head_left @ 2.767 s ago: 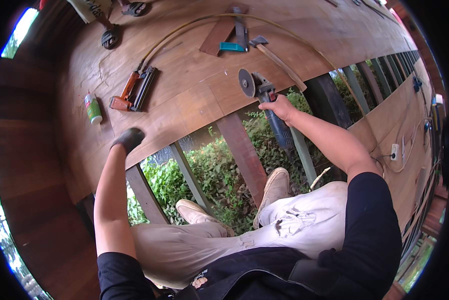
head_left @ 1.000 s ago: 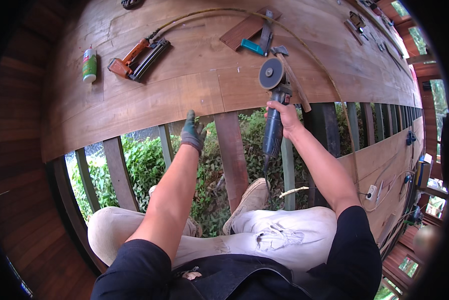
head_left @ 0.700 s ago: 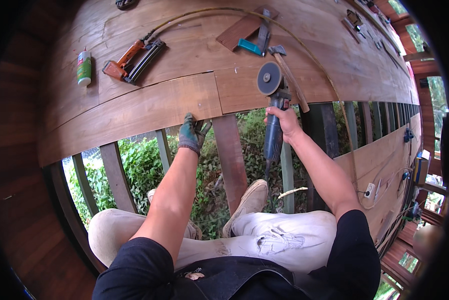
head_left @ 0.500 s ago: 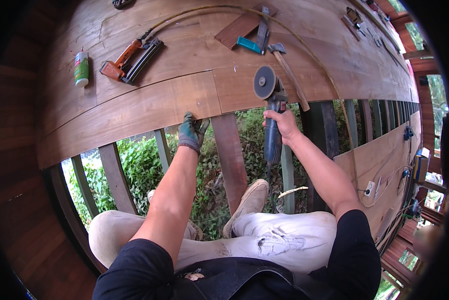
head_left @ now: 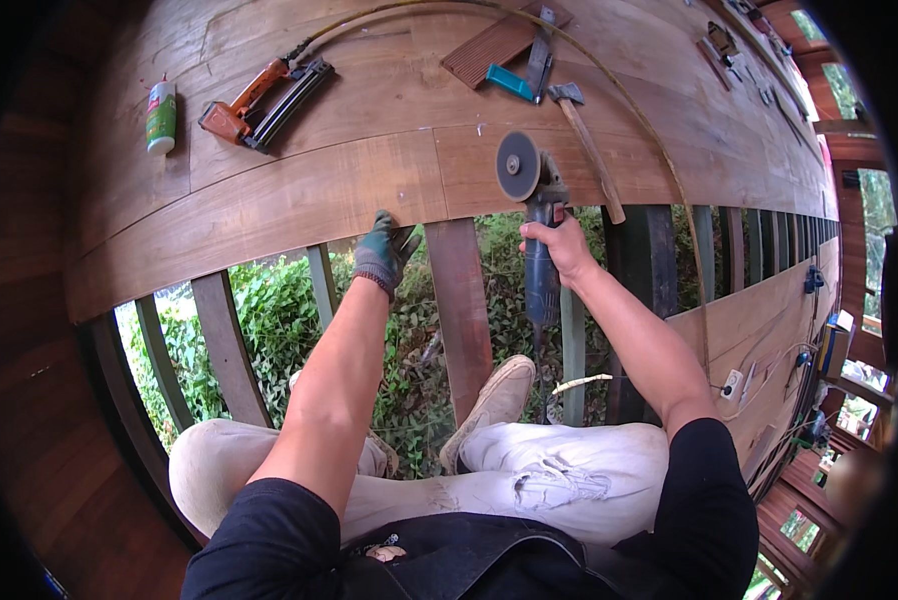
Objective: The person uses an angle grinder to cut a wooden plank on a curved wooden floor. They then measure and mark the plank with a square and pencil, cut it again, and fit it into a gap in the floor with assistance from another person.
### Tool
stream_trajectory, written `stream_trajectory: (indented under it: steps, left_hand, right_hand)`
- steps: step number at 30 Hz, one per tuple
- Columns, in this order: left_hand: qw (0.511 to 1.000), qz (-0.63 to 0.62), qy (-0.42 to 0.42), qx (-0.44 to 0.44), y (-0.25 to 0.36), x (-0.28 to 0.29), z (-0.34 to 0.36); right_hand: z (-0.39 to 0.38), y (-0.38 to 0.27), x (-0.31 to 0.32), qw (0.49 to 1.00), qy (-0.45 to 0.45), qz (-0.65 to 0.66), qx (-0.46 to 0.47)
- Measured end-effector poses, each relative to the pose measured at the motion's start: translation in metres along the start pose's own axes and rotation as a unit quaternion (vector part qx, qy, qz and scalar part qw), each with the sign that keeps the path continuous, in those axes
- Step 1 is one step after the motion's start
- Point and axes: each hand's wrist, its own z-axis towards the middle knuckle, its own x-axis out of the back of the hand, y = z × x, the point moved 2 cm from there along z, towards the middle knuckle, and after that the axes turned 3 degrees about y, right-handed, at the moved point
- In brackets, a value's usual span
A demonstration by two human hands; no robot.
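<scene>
A green bottle (head_left: 161, 116) and an orange nail gun (head_left: 263, 92) lie on the wooden deck (head_left: 299, 190). The gloved left hand (head_left: 383, 252) presses spread fingers on the deck's edge board. Just right, the bare right hand (head_left: 561, 246) grips an angle grinder (head_left: 534, 225), its disc over the board edge, beside a hammer (head_left: 587, 145).

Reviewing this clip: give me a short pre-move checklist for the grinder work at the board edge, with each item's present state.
1. Right hand grips the angle grinder body: ok.
2. Gloved left hand braced on the board edge, apart from the disc: ok.
3. Right hand gloved: not ok, bare.
4. Disc spinning or stopped: cannot tell.
5. Hammer lies close beside the disc: not ok.
6. Feet clear, below the joists: ok.
</scene>
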Motion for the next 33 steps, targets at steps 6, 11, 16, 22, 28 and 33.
stream_trajectory:
  steps: [6,11,16,22,28,33]
  left_hand:
    - [0.998,0.059,0.009,0.011,0.008,0.003,-0.011]
    - [0.996,0.087,0.007,0.023,0.007,0.006,-0.011]
    - [0.995,0.099,-0.007,0.030,0.008,0.009,-0.014]
    - [1.000,0.011,-0.020,0.001,0.001,0.004,-0.014]
    - [0.999,-0.034,-0.005,-0.008,-0.015,-0.009,-0.015]
    - [0.999,0.024,0.023,0.003,-0.025,-0.023,-0.016]
  right_hand:
    - [0.002,0.000,-0.001,1.000,0.000,-0.009,-0.006]
    - [0.008,-0.006,-0.008,1.000,-0.016,-0.016,0.008]
    - [0.009,-0.013,-0.018,0.999,-0.019,-0.022,0.014]
    - [0.007,-0.016,-0.013,1.000,-0.017,-0.024,0.008]
    - [0.001,-0.009,-0.017,0.999,-0.005,-0.031,0.009]
    - [0.007,-0.016,-0.027,0.997,-0.018,-0.073,-0.001]
